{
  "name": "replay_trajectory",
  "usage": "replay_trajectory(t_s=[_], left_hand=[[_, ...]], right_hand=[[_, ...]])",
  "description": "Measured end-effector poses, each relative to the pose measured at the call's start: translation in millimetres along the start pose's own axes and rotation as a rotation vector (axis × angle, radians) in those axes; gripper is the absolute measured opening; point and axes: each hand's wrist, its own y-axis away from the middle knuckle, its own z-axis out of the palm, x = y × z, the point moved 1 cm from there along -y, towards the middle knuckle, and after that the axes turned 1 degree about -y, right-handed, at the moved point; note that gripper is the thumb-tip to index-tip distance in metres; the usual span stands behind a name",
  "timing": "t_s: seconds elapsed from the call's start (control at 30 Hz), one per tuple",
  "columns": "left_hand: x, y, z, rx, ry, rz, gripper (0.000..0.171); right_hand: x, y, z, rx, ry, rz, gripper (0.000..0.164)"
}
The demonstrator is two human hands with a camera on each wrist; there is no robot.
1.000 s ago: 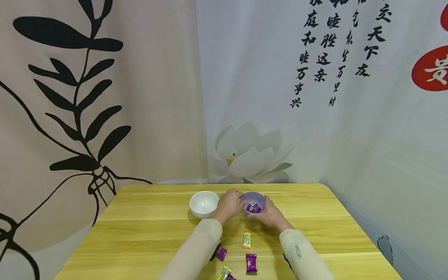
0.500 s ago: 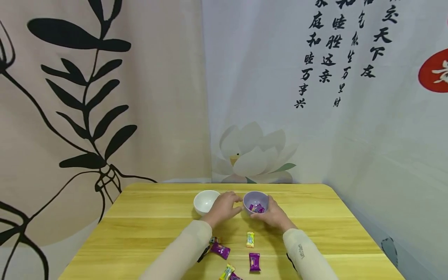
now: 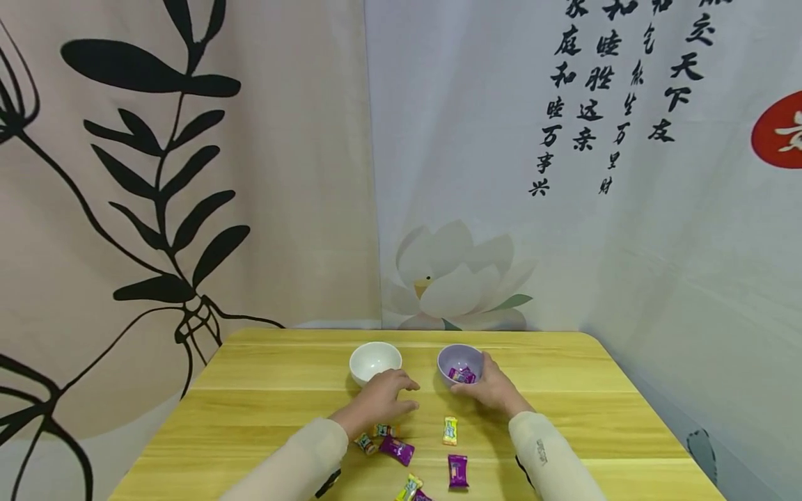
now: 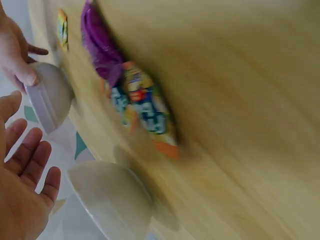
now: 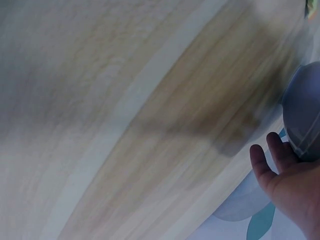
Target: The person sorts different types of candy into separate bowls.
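Note:
My right hand [image 3: 495, 390] grips a small purple bowl [image 3: 444, 361] at its right side, thumb low at the front. Purple-wrapped candies [image 3: 462, 376] lie inside it. My left hand [image 3: 377, 401] holds nothing; its fingers are spread and loosely bent in front of a white bowl [image 3: 375, 356], overlapping the lower rim in the head view. In the left wrist view the left palm [image 4: 22, 200] faces up beside the white bowl [image 4: 112, 200]. The purple bowl [image 5: 305, 107] shows partly at the edge of the right wrist view.
Several wrapped candies lie nearer on the wooden table [image 3: 250, 417]: a purple candy [image 3: 397, 451] by two multicoloured ones [image 3: 365, 443], a yellow candy [image 3: 450, 431], another purple candy [image 3: 458, 472], and a yellow candy [image 3: 409, 486] at the bottom edge. A printed curtain [image 3: 301, 174] hangs behind.
My left hand has drawn away from the purple bowl, back leftward and nearer, uncovering the white bowl and multicoloured candies. The right hand stays on the purple bowl. The head view has shifted slightly.

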Motion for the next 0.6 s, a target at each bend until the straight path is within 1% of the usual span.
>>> replay_trajectory(t_s=[0.13,0.37,0.6], left_hand=[[-4.6,14.6,-0.3,-0.031,0.025,0.012,0.035],[-14.2,38.8,5.6,-0.069,-0.005,0.047,0.036],[-22.2,55.6,13.8,-0.082,-0.067,0.133,0.039]], right_hand=[[1,0,0,-0.004,-0.006,-0.002,0.121],[4,-2,1,-0.002,-0.006,-0.006,0.123],[4,-3,2,-0.004,-0.012,-0.005,0.123]])
